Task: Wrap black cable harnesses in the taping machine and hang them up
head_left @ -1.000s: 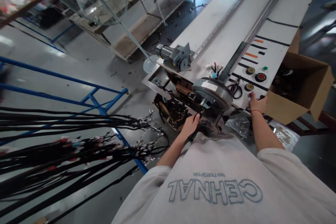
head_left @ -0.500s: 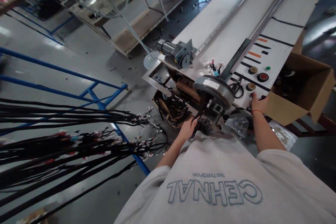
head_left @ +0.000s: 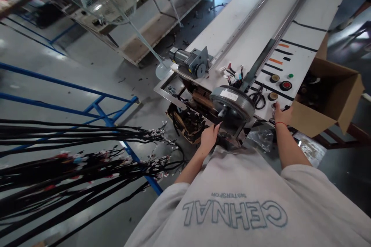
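My left hand (head_left: 209,137) is closed in a pinch on a thin black cable (head_left: 217,126), just below the large grey wheel (head_left: 232,102) with a white label. Most of that cable is hidden behind the hand and machine parts. At the near right corner of the white machine bench (head_left: 268,114), my right hand (head_left: 282,115) rests by the control buttons. Its thumb and forefinger are apart, the forefinger at a small button near the edge; nothing shows in its grasp. Wires with white and red connectors (head_left: 232,76) lie on the bench behind the wheel.
A grey motor (head_left: 188,61) sits on the bench's left corner. Bundles of black cables (head_left: 87,131) hang over a blue frame (head_left: 107,117) at left. A cardboard box (head_left: 333,104) stands at right, a clear plastic bag (head_left: 262,139) below the bench edge. A red button (head_left: 286,85) is nearby.
My left hand has shifted slightly up toward the wheel, and less of the cable shows beyond its fingers. The connector wires behind the wheel lie differently. My right hand stays by the buttons.
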Demonstrator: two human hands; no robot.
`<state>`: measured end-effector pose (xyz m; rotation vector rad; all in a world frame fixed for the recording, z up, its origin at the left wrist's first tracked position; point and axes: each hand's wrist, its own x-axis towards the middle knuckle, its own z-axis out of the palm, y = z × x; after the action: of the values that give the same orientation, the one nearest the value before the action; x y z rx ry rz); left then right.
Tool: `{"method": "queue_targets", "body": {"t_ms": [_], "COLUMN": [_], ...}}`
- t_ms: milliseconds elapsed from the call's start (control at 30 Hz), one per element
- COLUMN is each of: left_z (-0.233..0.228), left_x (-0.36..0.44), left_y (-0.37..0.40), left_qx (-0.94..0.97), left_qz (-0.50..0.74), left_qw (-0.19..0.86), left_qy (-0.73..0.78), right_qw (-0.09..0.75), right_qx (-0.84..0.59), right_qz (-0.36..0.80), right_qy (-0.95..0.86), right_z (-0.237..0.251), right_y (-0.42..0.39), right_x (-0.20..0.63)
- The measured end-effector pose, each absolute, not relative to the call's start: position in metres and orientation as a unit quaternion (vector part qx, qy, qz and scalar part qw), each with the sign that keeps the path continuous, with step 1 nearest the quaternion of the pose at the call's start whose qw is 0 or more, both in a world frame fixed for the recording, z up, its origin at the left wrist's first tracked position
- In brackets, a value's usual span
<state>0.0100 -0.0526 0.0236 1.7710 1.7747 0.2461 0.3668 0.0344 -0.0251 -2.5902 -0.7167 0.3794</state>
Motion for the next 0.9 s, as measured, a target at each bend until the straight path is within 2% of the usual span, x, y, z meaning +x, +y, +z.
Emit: {"method": "queue_targets", "body": {"t_ms": [133,267,333,533,733,900], "left_z": [0.016,0.004,0.0,0.001,-0.005,-0.01], "left_x": [0.016,0.002,-0.011,-0.021,-0.014,-0.013], "left_y": [-0.048,-0.046,-0.047,-0.059,-0.061,-0.06], "left_qx": [0.658,0.597,0.59,0.605,0.542,0.528], "left_qz": [0.14,0.233,0.242,0.243,0.288,0.297], "left_qw": [0.333,0.465,0.52,0.498,0.574,0.561], "left_qy": [0.66,0.611,0.568,0.572,0.542,0.564], "right_qw": [0.217,0.224,0.225,0.231,0.236,0.246], "right_qx": [-0.938,-0.937,-0.937,-0.934,-0.934,-0.931], "right_qz": [0.133,0.133,0.143,0.145,0.14,0.14], "right_qy": [-0.236,-0.232,-0.226,-0.231,-0.228,-0.229], "right_z": [-0.024,-0.022,-0.021,-0.019,-0.02,-0.02], "right_y": [0.036,0.036,0.036,0.035,0.036,0.035], "right_x": [0.366,0.363,0.363,0.363,0.364,0.363]}}
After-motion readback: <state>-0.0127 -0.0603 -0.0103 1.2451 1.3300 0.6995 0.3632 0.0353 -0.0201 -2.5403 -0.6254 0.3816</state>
